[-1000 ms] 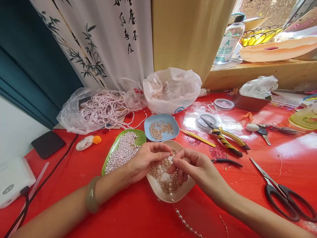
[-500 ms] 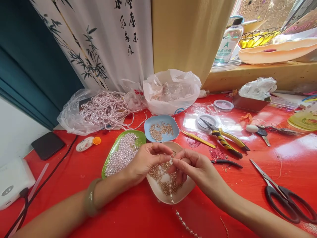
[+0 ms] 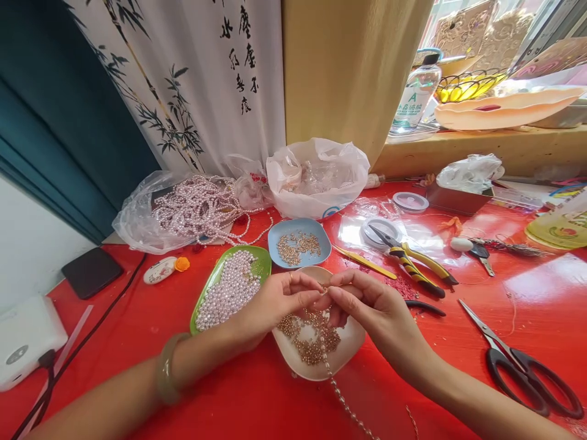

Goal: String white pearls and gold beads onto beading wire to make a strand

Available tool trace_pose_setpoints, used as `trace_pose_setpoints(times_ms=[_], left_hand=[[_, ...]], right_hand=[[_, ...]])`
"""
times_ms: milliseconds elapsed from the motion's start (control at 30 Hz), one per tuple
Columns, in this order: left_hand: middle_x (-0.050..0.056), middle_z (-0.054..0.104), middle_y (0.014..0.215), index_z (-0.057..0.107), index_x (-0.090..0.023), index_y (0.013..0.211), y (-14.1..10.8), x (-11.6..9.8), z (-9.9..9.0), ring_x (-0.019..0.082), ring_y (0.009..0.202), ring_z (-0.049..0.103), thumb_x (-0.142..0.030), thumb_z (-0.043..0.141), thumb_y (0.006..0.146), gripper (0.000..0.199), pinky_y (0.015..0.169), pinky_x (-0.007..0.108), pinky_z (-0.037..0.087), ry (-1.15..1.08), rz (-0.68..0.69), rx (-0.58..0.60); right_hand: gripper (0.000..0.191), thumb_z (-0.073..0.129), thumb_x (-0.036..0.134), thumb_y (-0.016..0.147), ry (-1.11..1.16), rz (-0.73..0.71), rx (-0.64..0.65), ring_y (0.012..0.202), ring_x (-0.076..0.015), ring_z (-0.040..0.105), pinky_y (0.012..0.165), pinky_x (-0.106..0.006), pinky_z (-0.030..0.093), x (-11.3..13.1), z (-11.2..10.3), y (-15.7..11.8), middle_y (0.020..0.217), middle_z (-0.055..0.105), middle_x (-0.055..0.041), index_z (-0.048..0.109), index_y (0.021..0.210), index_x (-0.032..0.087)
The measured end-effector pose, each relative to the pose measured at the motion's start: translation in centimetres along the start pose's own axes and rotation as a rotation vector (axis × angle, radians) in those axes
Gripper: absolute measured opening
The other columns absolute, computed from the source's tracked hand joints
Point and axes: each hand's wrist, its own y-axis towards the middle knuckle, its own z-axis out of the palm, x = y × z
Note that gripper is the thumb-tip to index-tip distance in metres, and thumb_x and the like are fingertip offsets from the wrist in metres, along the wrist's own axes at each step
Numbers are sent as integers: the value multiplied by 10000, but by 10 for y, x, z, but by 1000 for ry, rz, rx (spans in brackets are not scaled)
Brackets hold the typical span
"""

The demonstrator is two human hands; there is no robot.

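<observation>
Over the cream dish (image 3: 353,348) of small gold beads (image 3: 312,351), my two hands meet at their fingertips. My left hand (image 3: 282,300), with a bangle on its wrist, is closed in a pinch on something tiny that its fingers mostly hide. My right hand (image 3: 369,299) is also pinched, thumb against forefinger. From beneath its fingers a bead strand (image 3: 340,394) hangs across the dish and runs down to the front edge of the view. Beside my left hand stands a green dish (image 3: 206,287) of pearly beads (image 3: 229,290). Behind is a blue dish (image 3: 300,224) with more gold beads.
Yellow tweezers (image 3: 367,261), yellow-black pliers (image 3: 415,263) and scissors (image 3: 516,360) lie to the right on the red table (image 3: 220,391). Pink bead strings (image 3: 197,208) and a white plastic bag (image 3: 316,177) are at the back. A black cable (image 3: 98,318) crosses the left side.
Both hands have shifted slightly right within the view and stay fingertip to fingertip. The strand's hanging part has swung a little to the right. The view has tilted slightly upward.
</observation>
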Motion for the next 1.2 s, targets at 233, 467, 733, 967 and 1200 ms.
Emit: trace_pose_setpoints(times_ms=[233,467,733,967,1200], left_hand=[[70,625,765,618,-120,794,-7,-3,6,142,721,571,-385,549,746,278,722,280,423,-200,-71,172],[23,597,715,626,-139,752,-10,-7,6,98,599,557,-182,663,638,128,627,246,451,-254,-80,152],[16,589,654,654,-146,732,-10,-6,5,89,598,539,-196,631,669,84,595,200,423,-257,-143,211],[53,629,699,655,-114,759,-10,-5,4,124,685,575,-210,628,668,135,675,235,423,-265,-140,245],[28,616,644,640,-113,745,-8,-5,3,83,560,546,-168,649,644,116,578,204,414,-303,-154,173]], right_hand=[[122,549,293,751,19,-20,-74,541,-104,543,549,-244,460,7,-2,1,571,561,13,539,715,177],[110,585,273,722,8,-39,-81,612,-111,510,585,-234,421,7,-6,1,644,552,13,580,647,193],[106,591,297,702,-68,-78,-110,677,-150,498,605,-262,405,7,-9,2,697,555,-7,604,637,213],[101,594,275,715,-34,-96,-192,559,-93,436,509,-220,362,9,-10,2,698,513,12,602,647,200],[106,537,297,782,140,-25,-126,447,-73,451,455,-202,370,12,-9,1,513,502,45,562,763,195]])
